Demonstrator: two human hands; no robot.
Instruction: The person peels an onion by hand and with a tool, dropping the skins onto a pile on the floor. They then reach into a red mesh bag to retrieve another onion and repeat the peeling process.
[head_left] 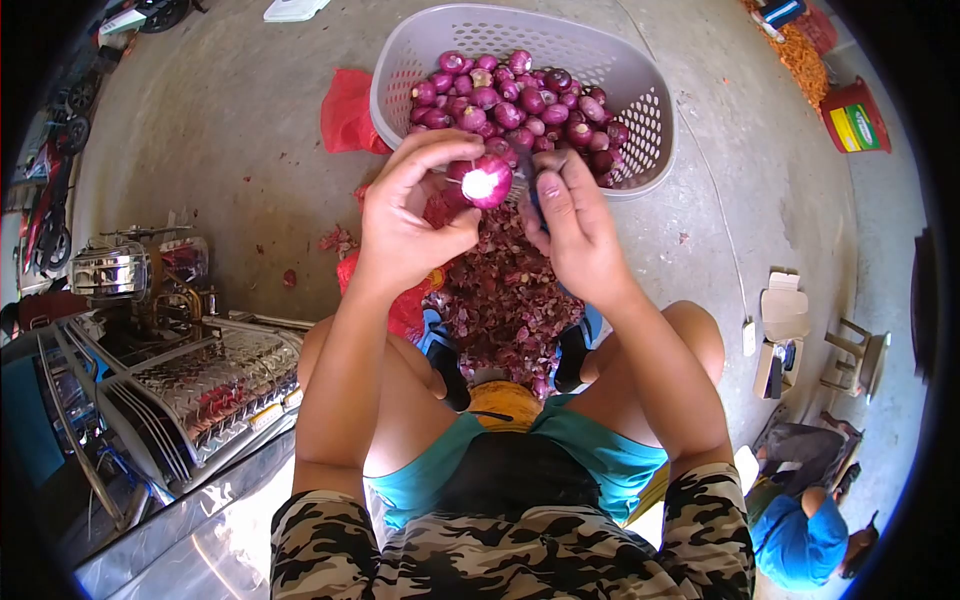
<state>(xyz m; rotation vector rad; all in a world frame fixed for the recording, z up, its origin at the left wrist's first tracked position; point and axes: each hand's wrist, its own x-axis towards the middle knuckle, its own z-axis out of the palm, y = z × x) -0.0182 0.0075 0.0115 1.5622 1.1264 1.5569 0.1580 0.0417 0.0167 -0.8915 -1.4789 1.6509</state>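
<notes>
Bare concrete floor fills the view, stained and scattered with red scraps, seen from above by a person seated low with knees apart. Between the feet lies a heap of shallot skins, dry and purple-red, spread over the floor and partly over a red plastic bag whose edge shows beside the basket. Just beyond the heap stands a grey plastic basket with perforated walls, holding a mound of peeled shallots, glossy and dark purple.

Both hands meet above the heap, near the basket's front rim. Left hand is curled around 1 shallot, thumb and fingers pinching it so its pale cut end faces the camera. Right hand is clenched around what looks like a small knife; only a dark sliver shows between the fingers next to the shallot, so the tool cannot be made out clearly.

Judging from the white face on the bulb and the skins below, the step in hand is trimming and peeling this single shallot, with the end already cut. What the next move seems to call for is a steady pinch from the left fingers while the blade edge lifts the outer skin, kept well clear of the left thumb.

To the left sits a metal rack; at lower right another person in blue crouches.
</notes>
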